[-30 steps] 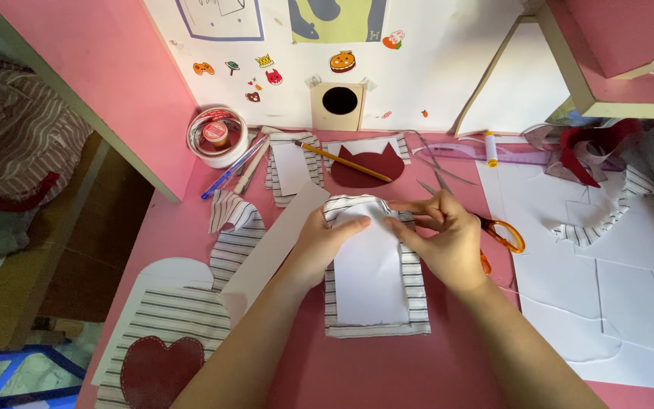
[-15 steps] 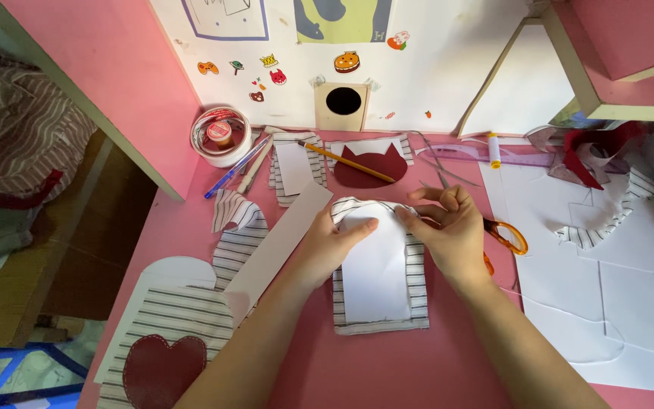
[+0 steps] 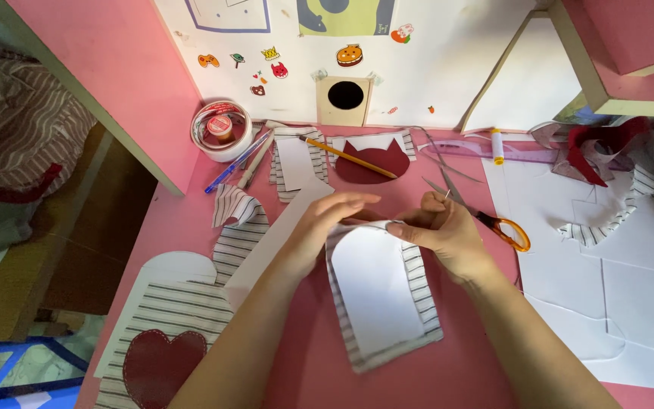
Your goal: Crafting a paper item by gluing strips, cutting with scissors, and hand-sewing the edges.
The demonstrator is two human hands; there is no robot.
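At the far left of the pink surface [image 3: 191, 227] lies a striped fabric piece with a dark red heart [image 3: 162, 362] sewn on it, and behind it a roll of tape [image 3: 221, 129] stands near the wall. The left hand [image 3: 325, 223] rests with fingers stretched out and loosely open on the top left edge of a striped fabric piece [image 3: 418, 291] that lies flat mid-surface with a white paper pattern [image 3: 372, 284] on top. The right hand [image 3: 448, 235] pinches the top right edge of that same fabric, a thin pin showing at its fingertips. Just beside it to the right lie orange-handled scissors [image 3: 505, 227], then white paper sheets [image 3: 630, 303].
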